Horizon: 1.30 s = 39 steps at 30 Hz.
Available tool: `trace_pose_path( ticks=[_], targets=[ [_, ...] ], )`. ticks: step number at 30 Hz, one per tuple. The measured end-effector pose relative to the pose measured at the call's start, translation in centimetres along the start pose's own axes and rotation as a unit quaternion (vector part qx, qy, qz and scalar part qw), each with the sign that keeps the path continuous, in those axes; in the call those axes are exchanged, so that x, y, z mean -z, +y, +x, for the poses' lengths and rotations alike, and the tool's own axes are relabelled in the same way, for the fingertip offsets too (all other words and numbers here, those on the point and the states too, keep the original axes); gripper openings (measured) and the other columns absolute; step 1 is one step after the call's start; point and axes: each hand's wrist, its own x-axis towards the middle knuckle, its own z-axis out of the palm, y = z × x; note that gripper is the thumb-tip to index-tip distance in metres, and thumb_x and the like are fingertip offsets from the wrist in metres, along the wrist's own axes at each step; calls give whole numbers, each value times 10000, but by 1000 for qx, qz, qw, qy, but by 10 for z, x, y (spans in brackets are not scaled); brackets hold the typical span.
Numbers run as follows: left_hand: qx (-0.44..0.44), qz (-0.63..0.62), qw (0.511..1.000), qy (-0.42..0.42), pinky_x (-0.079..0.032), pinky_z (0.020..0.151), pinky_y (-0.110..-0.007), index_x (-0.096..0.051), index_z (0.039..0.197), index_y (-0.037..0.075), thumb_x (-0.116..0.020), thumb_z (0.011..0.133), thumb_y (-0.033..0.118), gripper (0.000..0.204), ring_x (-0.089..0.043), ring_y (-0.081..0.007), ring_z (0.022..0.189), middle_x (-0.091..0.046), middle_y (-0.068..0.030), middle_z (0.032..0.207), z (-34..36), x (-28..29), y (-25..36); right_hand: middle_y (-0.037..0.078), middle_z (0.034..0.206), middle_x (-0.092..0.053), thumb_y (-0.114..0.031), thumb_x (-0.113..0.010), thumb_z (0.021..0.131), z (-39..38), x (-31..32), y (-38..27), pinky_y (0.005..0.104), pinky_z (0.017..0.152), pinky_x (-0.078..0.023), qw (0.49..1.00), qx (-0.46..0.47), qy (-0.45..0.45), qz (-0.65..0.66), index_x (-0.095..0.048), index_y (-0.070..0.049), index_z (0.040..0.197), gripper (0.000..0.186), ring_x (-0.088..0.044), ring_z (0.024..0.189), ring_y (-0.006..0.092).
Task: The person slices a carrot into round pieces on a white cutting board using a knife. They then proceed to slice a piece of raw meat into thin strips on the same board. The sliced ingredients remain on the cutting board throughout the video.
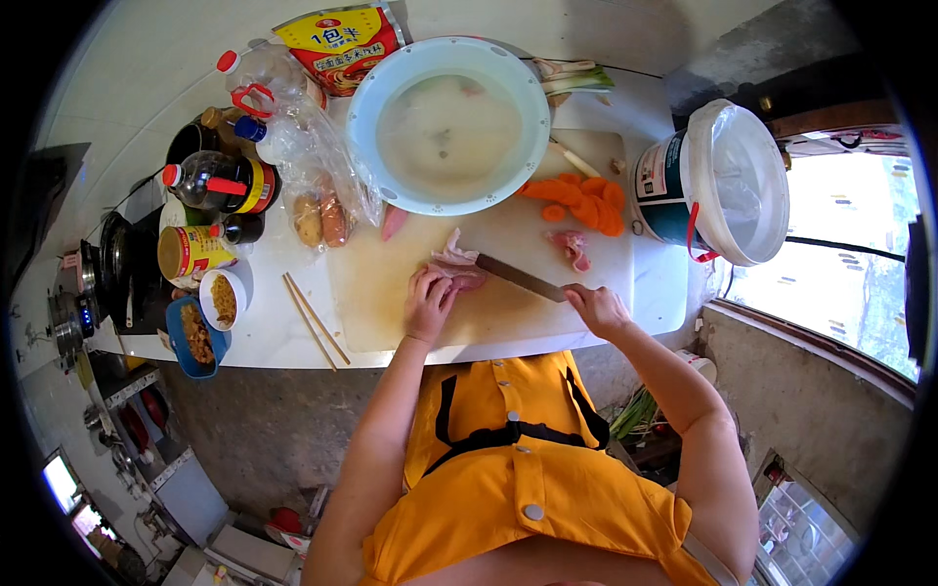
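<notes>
On the pale cutting board (381, 322), my left hand (430, 303) grips a pink piece of raw meat (459, 254) with a whitish upper flap. My right hand (596, 311) is closed on the handle of a wide-bladed knife (520, 276), whose far end touches the meat. To the right lies a smaller meat piece (572, 249), below a pile of orange carrot slices (586, 203). A pink, tapered item (391, 223) sits just above and left of my left hand, partly under the rim of a large pale blue basin (371, 166) holding cloudy liquid.
Bottles (215, 181), a yellow-lidded jar (195, 252), bagged potatoes (322, 220), a white bowl (223, 298), a blue container (195, 337) and chopsticks (315, 320) occupy the left. Scallions (576, 76) lie behind. A white bucket (689, 181) stands right, beside a window (821, 293). Black cookware (127, 264) is far left.
</notes>
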Motion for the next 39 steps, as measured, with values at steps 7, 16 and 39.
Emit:
trace_pose_path(
  ticks=[7, 16, 39],
  targets=[
    [-17, -19, 999, -30, -456, 907, -442, -615, 931, 125, -746, 703, 128, 263, -511, -333, 1046, -541, -70, 1056, -6, 14, 7, 177, 834, -673, -479, -422, 951, -15, 4, -16, 475, 734, -499, 998, -12, 38, 39, -673, -165, 1054, 415, -632, 799, 397],
    [40, 47, 992, -112, -427, 928, -421, -620, 1071, 90, -702, 694, 112, 386, -468, -286, 1152, -523, -86, 1180, 68, 15, 20, 210, 810, -655, -434, -436, 956, -35, -17, -15, 489, 714, -487, 988, -79, 99, 94, -654, -147, 1073, 378, -625, 784, 413],
    [-108, 49, 958, -262, -408, 936, -391, -589, 1043, 104, -700, 742, 248, 351, -519, -269, 1078, -592, -79, 1029, 58, 52, 4, 147, 758, -677, -455, -479, 938, -68, -56, -23, 436, 677, -515, 982, -103, 118, 107, -658, -163, 1062, 365, -660, 747, 344]
  ],
)
